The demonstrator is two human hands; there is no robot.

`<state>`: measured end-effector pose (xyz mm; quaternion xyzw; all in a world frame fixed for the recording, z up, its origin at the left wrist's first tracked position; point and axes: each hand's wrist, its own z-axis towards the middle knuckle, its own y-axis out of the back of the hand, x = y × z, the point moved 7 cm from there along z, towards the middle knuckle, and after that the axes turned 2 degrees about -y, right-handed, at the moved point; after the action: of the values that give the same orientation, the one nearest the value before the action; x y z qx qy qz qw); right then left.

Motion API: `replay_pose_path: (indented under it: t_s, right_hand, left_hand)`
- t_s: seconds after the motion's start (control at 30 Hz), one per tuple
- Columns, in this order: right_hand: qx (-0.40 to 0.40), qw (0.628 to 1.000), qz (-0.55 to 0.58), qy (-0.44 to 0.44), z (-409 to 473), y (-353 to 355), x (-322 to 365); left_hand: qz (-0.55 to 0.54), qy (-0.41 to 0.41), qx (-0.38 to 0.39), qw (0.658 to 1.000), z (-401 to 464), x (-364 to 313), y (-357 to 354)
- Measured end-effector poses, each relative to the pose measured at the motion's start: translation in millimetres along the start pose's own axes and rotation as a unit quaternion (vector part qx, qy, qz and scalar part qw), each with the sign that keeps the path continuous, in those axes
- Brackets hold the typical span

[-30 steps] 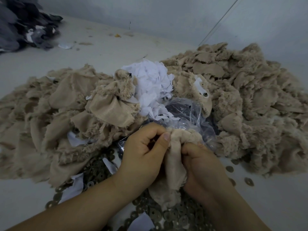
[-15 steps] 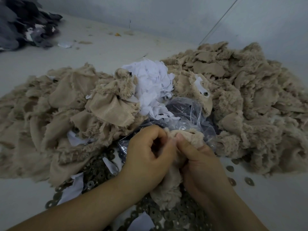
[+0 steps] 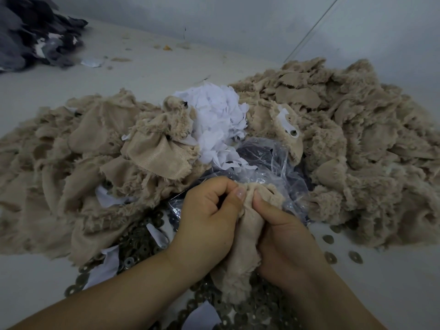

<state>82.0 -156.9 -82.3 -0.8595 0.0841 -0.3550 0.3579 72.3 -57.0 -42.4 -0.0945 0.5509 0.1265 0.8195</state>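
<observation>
A small beige plush fabric piece [image 3: 240, 265] hangs between my two hands at the lower middle of the head view. My left hand [image 3: 207, 225] pinches its top edge with thumb and curled fingers. My right hand [image 3: 285, 241] grips the same piece from the right, thumb pressed on the fabric close to my left thumb. Whatever lies inside the folded fabric is hidden.
Beige plush pieces are heaped at the left [image 3: 83, 163] and right [image 3: 357, 151]. White fabric scraps [image 3: 219, 120] and a clear plastic bag [image 3: 269, 163] lie between them. Several metal washers [image 3: 133, 248] cover the table under my hands. Dark grey fabric [image 3: 28, 32] sits far left.
My right thumb has come up onto the top of the plush piece beside my left thumb. The hands have drawn closer together; the piles have not moved.
</observation>
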Motion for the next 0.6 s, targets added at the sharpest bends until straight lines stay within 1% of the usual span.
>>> replay_pose_path:
  t_s: [0.1,0.17,0.27,0.37,0.47,0.53,0.6]
  right_hand:
    - [0.01,0.999,0.012,-0.032,0,0,-4]
    - [0.011,0.999,0.002,-0.038,-1,1,-3]
    - [0.019,0.999,-0.011,-0.044,-1,-2,-4]
    - [0.019,0.999,0.004,-0.035,1,-2,-3]
    - [0.014,0.999,0.017,-0.039,3,-1,-1]
    - [0.01,1.0,0.002,-0.009,3,0,4]
    - [0.015,0.999,-0.029,0.038,3,-2,8]
  left_hand:
    - [0.014,-0.024,-0.001,1.0,-1,-2,0]
    - [0.016,-0.034,-0.003,0.999,-3,-2,-1]
    - [0.025,-0.031,-0.01,0.999,-2,0,1]
    - [0.025,0.006,-0.01,1.0,5,5,6]
    - [-0.026,0.065,-0.009,0.998,6,13,8]
    - [-0.044,0.09,-0.018,0.995,6,17,9]
    - [-0.045,0.092,-0.027,0.994,7,18,10]
